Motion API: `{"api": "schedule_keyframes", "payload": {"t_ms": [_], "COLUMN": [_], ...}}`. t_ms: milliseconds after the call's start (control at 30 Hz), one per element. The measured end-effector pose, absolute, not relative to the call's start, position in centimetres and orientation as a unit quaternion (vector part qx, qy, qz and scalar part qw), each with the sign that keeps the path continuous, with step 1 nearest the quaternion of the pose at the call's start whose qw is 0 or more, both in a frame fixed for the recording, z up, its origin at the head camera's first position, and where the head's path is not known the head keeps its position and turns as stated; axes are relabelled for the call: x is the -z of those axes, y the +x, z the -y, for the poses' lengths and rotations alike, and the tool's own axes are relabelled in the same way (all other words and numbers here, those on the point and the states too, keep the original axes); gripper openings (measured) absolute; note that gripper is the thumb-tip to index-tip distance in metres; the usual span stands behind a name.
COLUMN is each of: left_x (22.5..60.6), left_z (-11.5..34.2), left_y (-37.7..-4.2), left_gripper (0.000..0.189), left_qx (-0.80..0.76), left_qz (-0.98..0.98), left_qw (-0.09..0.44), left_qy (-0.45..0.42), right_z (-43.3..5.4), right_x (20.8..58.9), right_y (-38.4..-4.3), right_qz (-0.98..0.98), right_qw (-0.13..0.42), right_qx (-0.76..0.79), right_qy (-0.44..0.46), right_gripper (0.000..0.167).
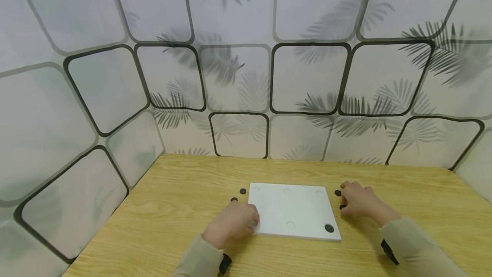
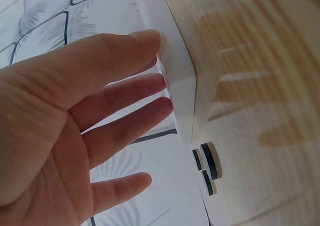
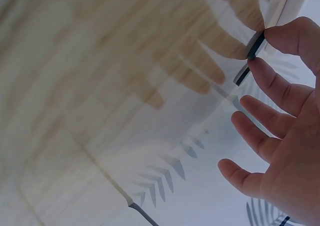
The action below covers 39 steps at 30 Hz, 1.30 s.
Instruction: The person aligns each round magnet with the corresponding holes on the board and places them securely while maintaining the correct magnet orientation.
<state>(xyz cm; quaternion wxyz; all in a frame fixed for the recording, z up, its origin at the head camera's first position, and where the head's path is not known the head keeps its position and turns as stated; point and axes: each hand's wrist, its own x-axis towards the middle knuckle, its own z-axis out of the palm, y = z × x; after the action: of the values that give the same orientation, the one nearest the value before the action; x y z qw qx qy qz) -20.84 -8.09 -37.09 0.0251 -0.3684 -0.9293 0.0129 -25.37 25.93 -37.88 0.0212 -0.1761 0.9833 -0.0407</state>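
A white board (image 1: 292, 208) with several shallow round recesses lies flat on the table. One black disc (image 1: 329, 228) sits at its front right corner. My left hand (image 1: 234, 221) touches the board's front left corner; in the left wrist view its fingers (image 2: 125, 116) are extended and the thumb (image 2: 145, 41) rests by the edge. What lies beneath those fingertips is hidden. Right of the board, my right hand (image 1: 359, 201) pinches a black disc (image 3: 256, 45) between thumb and index finger. Another black disc (image 1: 338, 193) lies just beyond it.
Two black discs, a farther one (image 1: 243, 191) and a nearer one (image 1: 234, 199), lie left of the board; the left wrist view shows a third small disc (image 2: 207, 182) in that group. The wooden table (image 1: 184, 183) meets patterned curtains (image 1: 238, 80) at its back and left.
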Motion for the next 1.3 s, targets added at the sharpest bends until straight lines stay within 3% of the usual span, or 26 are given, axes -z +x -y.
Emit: {"api": "schedule_keyframes", "payload": {"t_ms": [1300], "left_x": [36.82], "left_z": [8.07], "left_y": [-20.74], "left_gripper": [0.012], "left_qx": [-0.017], "left_qz": [0.929], "left_qw": [0.016], "left_qy": [-0.370], "right_z": [-25.68], "right_x": [37.51], "right_y": [-25.40], "right_qz": [-0.982], "right_qw": [0.018], "right_qx": [0.032], "right_qy": [-0.186], "right_gripper": [0.015]}}
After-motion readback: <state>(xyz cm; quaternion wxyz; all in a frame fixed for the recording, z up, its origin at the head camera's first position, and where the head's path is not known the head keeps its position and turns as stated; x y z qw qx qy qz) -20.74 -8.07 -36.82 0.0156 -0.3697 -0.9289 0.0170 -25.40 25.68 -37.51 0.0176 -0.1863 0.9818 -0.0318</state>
